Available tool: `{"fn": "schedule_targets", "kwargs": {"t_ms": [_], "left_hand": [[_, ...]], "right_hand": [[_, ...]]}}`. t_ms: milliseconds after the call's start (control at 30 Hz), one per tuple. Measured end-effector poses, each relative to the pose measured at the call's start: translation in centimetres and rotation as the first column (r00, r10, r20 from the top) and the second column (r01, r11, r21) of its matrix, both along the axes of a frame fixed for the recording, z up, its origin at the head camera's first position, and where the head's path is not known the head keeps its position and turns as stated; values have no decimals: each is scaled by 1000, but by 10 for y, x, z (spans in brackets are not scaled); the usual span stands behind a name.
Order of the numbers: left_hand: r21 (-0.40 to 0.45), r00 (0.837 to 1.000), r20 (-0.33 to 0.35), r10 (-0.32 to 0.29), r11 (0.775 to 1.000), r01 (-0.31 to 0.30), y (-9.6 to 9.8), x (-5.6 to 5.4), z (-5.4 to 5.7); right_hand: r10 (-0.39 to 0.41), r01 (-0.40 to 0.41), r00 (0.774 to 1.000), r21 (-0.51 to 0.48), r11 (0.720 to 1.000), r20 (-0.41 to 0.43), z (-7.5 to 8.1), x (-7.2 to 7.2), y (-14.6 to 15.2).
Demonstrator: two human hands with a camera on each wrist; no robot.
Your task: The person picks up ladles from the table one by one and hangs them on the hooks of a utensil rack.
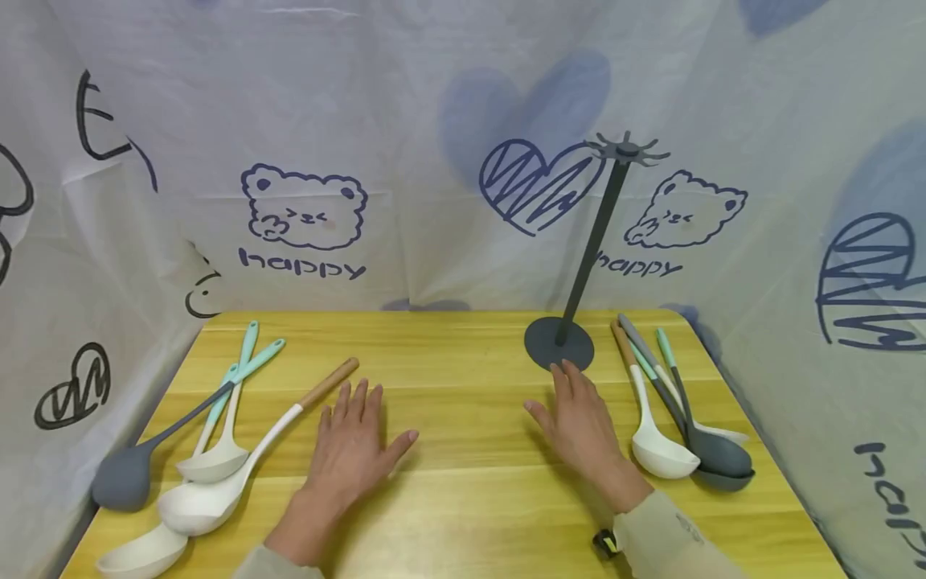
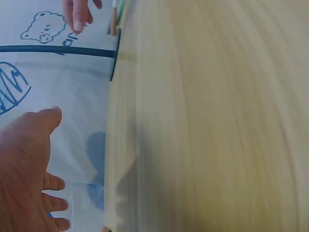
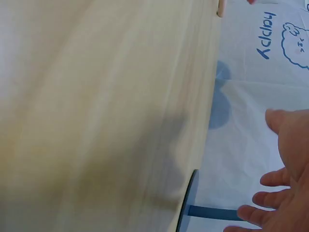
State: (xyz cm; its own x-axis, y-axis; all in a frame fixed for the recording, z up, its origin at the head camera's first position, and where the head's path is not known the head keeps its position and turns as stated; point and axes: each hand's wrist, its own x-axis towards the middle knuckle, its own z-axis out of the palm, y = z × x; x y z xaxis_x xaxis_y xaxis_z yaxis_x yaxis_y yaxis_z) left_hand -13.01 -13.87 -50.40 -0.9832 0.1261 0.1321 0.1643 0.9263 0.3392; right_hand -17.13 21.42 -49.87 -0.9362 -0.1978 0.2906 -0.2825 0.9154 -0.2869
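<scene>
My left hand is held over the table with its fingers straight and thumb spread, holding nothing. Nearest to it is a white ladle with a wooden handle, part of a pile at the left. In that pile lie a dark grey ladle and white ladles with mint handles. My right hand, also empty and with extended fingers, hovers in front of the round base of a dark utensil stand. To its right lie a white wooden-handled ladle and several grey and mint-handled utensils.
The stand has a hooked ring at its top, with nothing hanging on it. Behind the wooden table hangs a printed white cloth, which also runs along both sides. A small dark object is beside the right sleeve.
</scene>
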Motion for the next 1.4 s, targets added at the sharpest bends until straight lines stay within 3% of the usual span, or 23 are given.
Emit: {"fn": "schedule_targets", "kwargs": {"t_ms": [167,267,433,600,733,967,1100,1400], "left_hand": [[63,999,-40,2,998,1,9,-1,-2],[86,1000,-24,9,996,-7,13,-2,-2],[107,998,62,23,994,-29,20,-2,-3],[115,991,129,29,992,-44,21,1,-6],[108,991,134,23,993,-38,21,3,-10],[106,992,124,-13,994,0,22,7,-15],[113,991,126,-34,993,20,21,8,-17],[140,993,111,-44,990,28,19,6,-19]], "right_hand": [[-64,62,998,-76,995,-26,11,-17,0],[-134,136,991,-142,980,23,22,-36,0],[-251,266,964,-284,921,87,38,-74,5],[-344,364,931,-371,854,121,42,-103,9],[-387,412,910,-407,815,148,41,-118,11],[-404,439,897,-461,771,178,35,-132,14],[-407,443,895,-452,774,181,34,-136,17],[-397,408,911,-394,823,114,37,-140,21]]}}
